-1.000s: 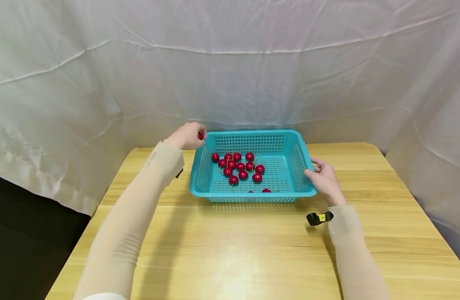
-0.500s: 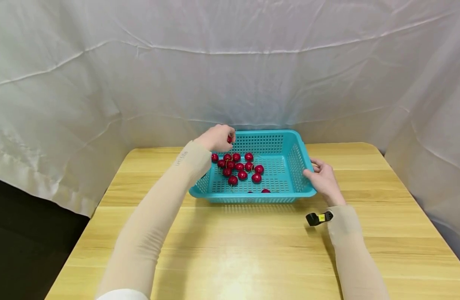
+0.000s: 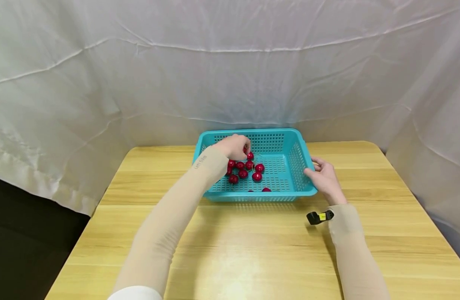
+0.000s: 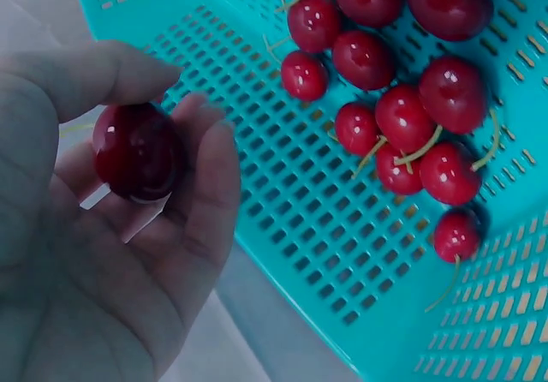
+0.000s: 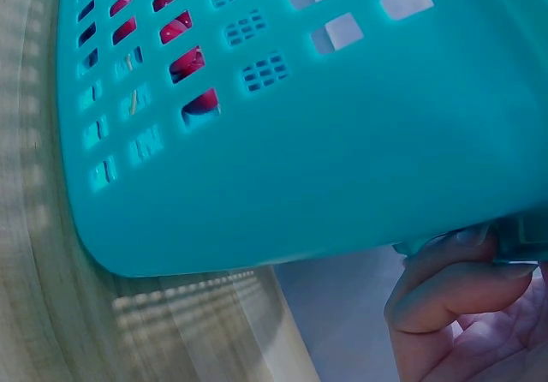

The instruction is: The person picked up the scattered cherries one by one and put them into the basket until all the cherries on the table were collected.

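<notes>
In the head view my left hand (image 3: 232, 146) is over the left half of a turquoise plastic basket (image 3: 260, 194), above the cherries in it. Its thumb and fingers pinch a dark red cherry (image 4: 137, 151) with a pale stem, seen close up in the left wrist view. Several loose cherries (image 4: 402, 118), shiny and stemmed, lie on the perforated basket floor; the hand and sleeve hide some of them in the head view. My right hand (image 3: 325, 179) grips the basket's right-hand rim, thumb on the inside and fingers (image 5: 454, 292) curled underneath outside.
The basket stands near the back edge of a wooden table (image 3: 252, 250). A pale grey curtain (image 3: 230, 83) hangs close behind it and along both sides. A small black camera (image 3: 320, 217) juts from the right wrist. Dark cloth (image 3: 27, 237) shows at lower left.
My left hand, with the cherry in it, has travelled from the basket's left rim rightward and down over the other cherries. The right hand keeps its grip and the basket stays nearly still.
</notes>
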A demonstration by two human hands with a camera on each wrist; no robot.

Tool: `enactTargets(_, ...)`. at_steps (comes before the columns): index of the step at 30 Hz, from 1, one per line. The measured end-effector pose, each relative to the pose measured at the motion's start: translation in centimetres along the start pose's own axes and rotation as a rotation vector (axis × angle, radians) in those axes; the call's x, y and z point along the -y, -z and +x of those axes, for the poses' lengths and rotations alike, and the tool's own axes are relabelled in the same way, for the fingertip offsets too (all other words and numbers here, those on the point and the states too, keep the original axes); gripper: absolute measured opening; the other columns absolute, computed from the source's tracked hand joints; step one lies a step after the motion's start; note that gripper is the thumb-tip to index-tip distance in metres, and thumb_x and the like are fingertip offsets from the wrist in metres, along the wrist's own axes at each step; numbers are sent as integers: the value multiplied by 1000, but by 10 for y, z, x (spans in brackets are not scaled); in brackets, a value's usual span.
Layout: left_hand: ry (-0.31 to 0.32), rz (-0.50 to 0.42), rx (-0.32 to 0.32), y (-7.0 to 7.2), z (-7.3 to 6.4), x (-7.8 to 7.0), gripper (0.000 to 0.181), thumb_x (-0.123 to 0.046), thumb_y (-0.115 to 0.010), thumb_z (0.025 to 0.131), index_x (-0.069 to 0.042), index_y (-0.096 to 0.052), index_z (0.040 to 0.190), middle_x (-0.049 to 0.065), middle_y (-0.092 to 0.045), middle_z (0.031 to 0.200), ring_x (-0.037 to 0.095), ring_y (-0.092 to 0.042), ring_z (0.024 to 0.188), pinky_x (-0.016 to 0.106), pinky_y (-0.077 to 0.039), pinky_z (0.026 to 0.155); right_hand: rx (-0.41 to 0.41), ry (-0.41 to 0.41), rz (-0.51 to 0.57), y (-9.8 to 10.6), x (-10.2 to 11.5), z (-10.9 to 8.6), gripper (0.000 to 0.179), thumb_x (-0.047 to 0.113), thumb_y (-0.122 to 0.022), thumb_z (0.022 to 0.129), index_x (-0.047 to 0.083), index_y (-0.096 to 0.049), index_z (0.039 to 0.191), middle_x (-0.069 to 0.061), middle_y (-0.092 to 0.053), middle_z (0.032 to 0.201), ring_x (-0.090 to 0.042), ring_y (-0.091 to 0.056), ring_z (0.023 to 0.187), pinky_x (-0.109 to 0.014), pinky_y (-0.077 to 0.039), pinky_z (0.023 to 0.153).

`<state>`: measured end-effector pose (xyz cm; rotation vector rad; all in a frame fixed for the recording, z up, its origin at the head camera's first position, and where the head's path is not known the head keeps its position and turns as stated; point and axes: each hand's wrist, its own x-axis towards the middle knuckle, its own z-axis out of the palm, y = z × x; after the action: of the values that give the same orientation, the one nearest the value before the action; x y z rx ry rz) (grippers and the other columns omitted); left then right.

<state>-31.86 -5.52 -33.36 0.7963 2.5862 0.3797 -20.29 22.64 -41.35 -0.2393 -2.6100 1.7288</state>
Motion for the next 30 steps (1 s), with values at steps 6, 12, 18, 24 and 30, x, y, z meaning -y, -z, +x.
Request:
enactTargets(6, -13, 9, 58, -5, 4, -6, 25, -4, -54, 93, -8, -63, 116, 5, -58, 107, 17, -47, 83, 30, -42, 71, 1, 6, -3, 0, 2, -1, 63, 10, -50, 98, -5, -29, 155, -35, -57, 137, -26, -70, 104, -26, -61, 77)
enactTargets(12, -5, 31, 116, -14, 4, -10, 23, -5, -55, 94, -11, -67, 113, 4, -62, 108, 18, -49, 85, 30, -43, 70, 10, -4, 9, -1, 0, -1, 63, 10, -50, 97, -5, -29, 155, -36, -57, 136, -20, -71, 99, -26, -61, 75)
enactTargets(18, 7, 40, 184, -22, 8, -13, 24, 5, -48, 88, -13, -53, 73, 0, -39, 71, 15, -28, 64, 30, -28, 58, 8, -13, 7, -2, 0, -1, 64, 11, -50, 98, -3, -28, 156, -35, -56, 137, -24, -70, 103, -26, -61, 76)
enactTargets(24, 31, 52, 272, -31, 12, -16, 36, 8, -43, 84, -19, -31, 64, -2, -18, 64, 16, -14, 62, 31, -19, 56, 7, -12, 2, -3, 2, 0, 64, 10, -50, 97, -4, -28, 156, -34, -56, 138, -29, -68, 109, -28, -61, 79)
enactTargets(30, 53, 94, 294, -36, 12, -17, 36, 5, -48, 87, -19, -34, 62, -2, -21, 62, 15, -16, 60, 29, -21, 56, 8, -8, -2, -4, 2, 1, 63, 9, -50, 97, -5, -30, 155, -35, -57, 137, -24, -69, 104, -28, -61, 79)
